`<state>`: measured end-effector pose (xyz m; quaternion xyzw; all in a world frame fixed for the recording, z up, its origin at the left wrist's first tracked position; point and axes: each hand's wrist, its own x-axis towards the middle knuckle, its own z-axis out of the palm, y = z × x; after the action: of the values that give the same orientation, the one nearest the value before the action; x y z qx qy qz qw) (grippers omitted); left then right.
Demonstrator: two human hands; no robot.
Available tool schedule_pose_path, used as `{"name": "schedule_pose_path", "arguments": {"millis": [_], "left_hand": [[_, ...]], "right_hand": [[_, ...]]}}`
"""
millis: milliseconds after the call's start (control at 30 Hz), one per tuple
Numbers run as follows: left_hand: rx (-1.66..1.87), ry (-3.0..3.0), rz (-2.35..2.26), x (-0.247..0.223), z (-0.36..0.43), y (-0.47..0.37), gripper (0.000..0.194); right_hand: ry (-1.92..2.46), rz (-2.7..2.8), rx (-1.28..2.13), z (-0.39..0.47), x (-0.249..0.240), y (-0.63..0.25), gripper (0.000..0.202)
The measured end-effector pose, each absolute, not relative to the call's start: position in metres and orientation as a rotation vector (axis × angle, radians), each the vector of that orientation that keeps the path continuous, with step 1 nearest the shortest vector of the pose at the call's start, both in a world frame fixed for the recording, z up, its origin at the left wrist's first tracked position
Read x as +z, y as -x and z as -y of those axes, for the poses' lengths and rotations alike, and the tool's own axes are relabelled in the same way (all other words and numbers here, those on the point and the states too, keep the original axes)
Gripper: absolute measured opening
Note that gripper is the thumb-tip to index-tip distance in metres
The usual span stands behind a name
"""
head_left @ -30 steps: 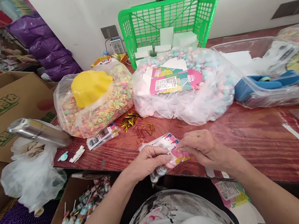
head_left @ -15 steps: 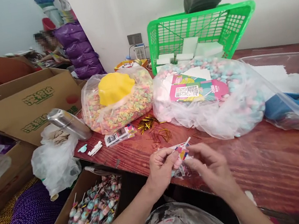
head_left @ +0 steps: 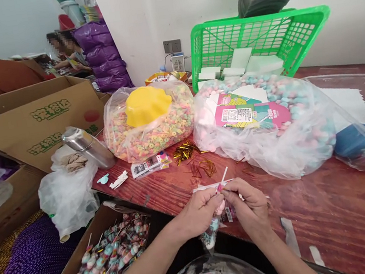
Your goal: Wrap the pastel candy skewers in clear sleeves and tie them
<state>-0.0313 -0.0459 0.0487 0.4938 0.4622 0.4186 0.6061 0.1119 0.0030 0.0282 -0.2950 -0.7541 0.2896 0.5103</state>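
My left hand (head_left: 200, 210) and my right hand (head_left: 249, 202) meet at the table's front edge, fingers pinched together. Between them is a marshmallow lollipop (head_left: 219, 205) in a clear printed wrapper, its white stick (head_left: 224, 175) pointing up. Both hands grip the gathered wrapper around the stick. Pink and blue candy in clear wrap (head_left: 210, 232) hangs below my left hand; I cannot tell whether it belongs to the same lollipop. Printed wrappers (head_left: 229, 215) lie partly hidden beneath my hands. Just beyond are gold twist ties (head_left: 185, 151) in a bunch and a few loose ones (head_left: 207, 167).
A box of wrapped lollipops (head_left: 109, 258) stands lower left. Behind are a bag of candy rings (head_left: 155, 136), a bag of marshmallows (head_left: 301, 105) and a green basket (head_left: 317, 14). A steel flask (head_left: 89, 146) leans at left. Other people sit at far left.
My right hand's fingers, spread before, have closed in beside my left hand around the wrapper at the stick. The view has shifted slightly left.
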Motion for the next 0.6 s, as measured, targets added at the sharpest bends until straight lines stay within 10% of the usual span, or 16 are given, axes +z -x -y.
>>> {"name": "schedule_pose_path", "arguments": {"millis": [200,600], "left_hand": [[0.768,-0.757,-0.962,0.043,0.047,0.034,0.041],[0.606,-1.816,-1.428,0.051,0.059,0.045,0.017]], "right_hand": [[0.348,2.387,0.016,-0.022,0.044,-0.141,0.041],[0.561,2.703,0.383,-0.009,0.037,-0.137,0.026]]}}
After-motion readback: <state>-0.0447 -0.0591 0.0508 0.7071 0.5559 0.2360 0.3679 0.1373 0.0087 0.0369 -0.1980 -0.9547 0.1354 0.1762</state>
